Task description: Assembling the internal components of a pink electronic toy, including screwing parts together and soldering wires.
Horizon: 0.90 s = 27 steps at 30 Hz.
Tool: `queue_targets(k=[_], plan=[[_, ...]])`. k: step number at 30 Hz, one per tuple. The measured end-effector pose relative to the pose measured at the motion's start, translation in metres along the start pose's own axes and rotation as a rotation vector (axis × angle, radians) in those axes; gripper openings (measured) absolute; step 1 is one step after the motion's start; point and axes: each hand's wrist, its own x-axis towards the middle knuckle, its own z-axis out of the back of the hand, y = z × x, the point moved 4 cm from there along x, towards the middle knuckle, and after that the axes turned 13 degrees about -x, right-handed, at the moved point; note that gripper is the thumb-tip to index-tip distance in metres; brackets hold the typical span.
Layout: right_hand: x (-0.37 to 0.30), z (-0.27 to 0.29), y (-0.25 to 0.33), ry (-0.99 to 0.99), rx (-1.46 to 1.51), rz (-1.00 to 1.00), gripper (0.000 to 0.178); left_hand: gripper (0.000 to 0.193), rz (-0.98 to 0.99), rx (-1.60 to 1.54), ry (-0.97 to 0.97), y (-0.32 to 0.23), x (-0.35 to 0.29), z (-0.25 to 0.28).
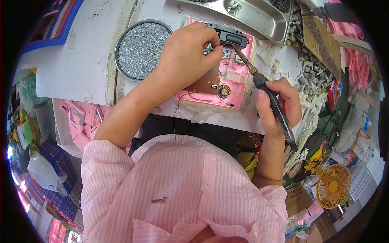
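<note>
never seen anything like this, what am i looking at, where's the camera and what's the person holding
There is no machine: these are a person's bare hands. The single picture comes from a wide fisheye camera on their head, looking down, so edges bend.

The right hand holds a soldering iron, its tip near a black part of an open pink casing. The left hand is over the casing; whatever its fingertips may pinch is hidden.

On the white table are also a round bowl of small silvery metal pieces and a metal tray.
</note>
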Motion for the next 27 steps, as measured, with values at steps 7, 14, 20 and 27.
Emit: queue_targets(k=[7,14,20,27], plan=[[0.0020,-0.0060,0.0002,0.014,-0.021,-0.005,0.025,0.011,-0.024,-0.019,-0.033,0.0009,-0.0004,0.0000],[0.0028,-0.0073,-0.0022,0.034,-0.021,-0.005,0.026,0.011,-0.047,-0.009,-0.057,0.0007,-0.0009,-0.0008],[0.0054,-0.0082,-0.0009,0.039,-0.050,0.023,0.026,0.010,-0.024,-0.001,-0.052,0.0001,-0.0004,-0.0011],[0.0075,-0.0015,0.0020,0.037,-0.104,0.109,0.024,0.010,0.013,-0.002,-0.047,-0.0006,-0.0006,-0.0006]])
